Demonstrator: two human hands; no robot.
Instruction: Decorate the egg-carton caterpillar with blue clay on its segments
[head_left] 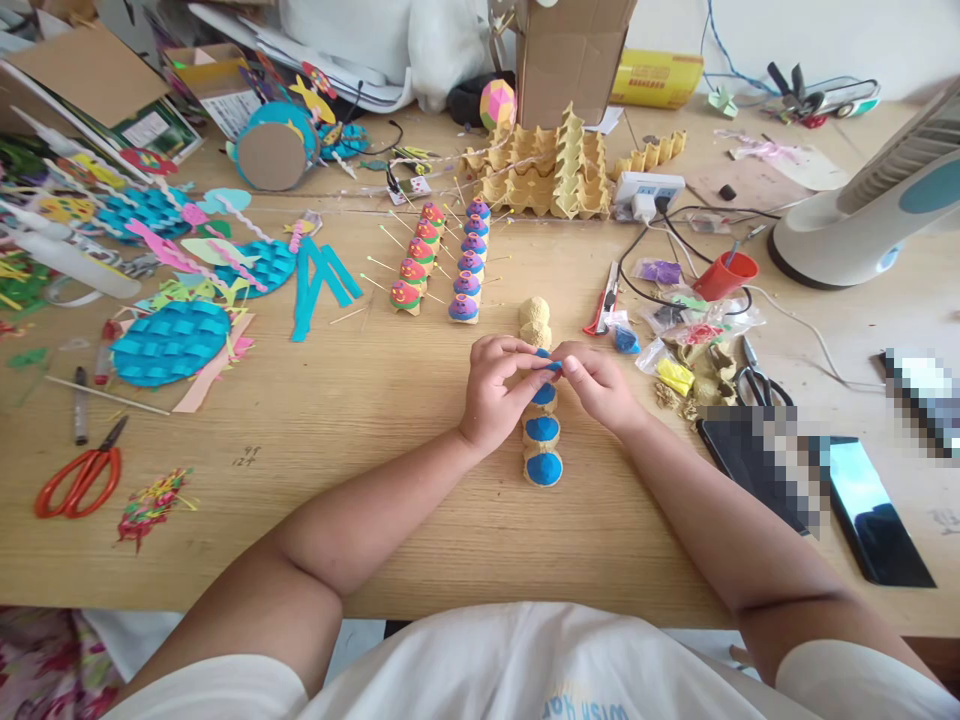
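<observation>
A strip of egg-carton cups (535, 334) runs away from me on the wooden table. Its nearer cups carry blue clay caps (543, 468); the far ones are bare tan. Over the strip, my left hand (496, 390) and my right hand (600, 385) meet at the fingertips, pinching a small piece of blue clay (553, 365) between them. Part of the strip is hidden under the fingers. Two decorated strips stand beyond my left hand, one red and green (417, 270), one purple and blue (468, 272), both with thin sticks poking out.
Blue woven discs (171, 343) and orange scissors (88, 475) lie at left. Toward the right are a red cutter (602, 300), clay packets (675, 376), a red cup (726, 275), black scissors (756, 380), phones (874, 520) and a fan base (825, 240). Egg trays (525, 185) sit behind.
</observation>
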